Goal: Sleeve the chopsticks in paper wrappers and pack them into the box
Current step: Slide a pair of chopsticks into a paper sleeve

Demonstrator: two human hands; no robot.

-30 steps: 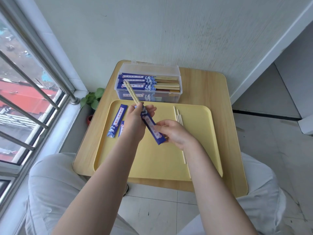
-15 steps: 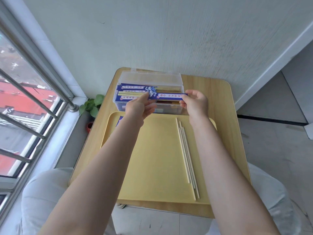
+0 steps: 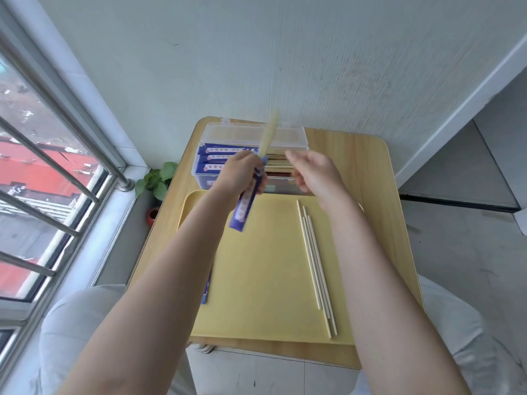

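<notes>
A pair of pale wooden chopsticks half-sleeved in a blue paper wrapper (image 3: pixel 245 205) is gripped by the left hand (image 3: pixel 239 173), whose fingers are curled round the upper end of the wrapper; the bare ends of the sticks are seen blurred, pointing up and away over the box, while the wrapper's lower end hangs tilted above the tray. The right hand (image 3: pixel 315 173) is held in the air just beside the left, over the front edge of the box, with its fingers loosely curled and nothing held in them. A clear plastic rectangular box (image 3: pixel 296 138) is stood at the far side of the light wooden bench (image 3: pixel 368 172), with its lid raised behind it, and several blue-wrapped chopstick pairs (image 3: pixel 216 158) are stacked inside it, their bare wooden ends pointing right. A flat yellow rectangular tray (image 3: pixel 265 280) is set just in front of the box. Four bare wooden chopsticks (image 3: pixel 315 266) are laid side by side on the right part of the tray, running lengthwise toward the near edge. An empty blue wrapper (image 3: pixel 206 289) is partly hidden under the left forearm at the tray's left side. A small green plant in a red pot (image 3: pixel 155 183) is seen on the floor beside the bench, below the barred window (image 3: pixel 51 178).
</notes>
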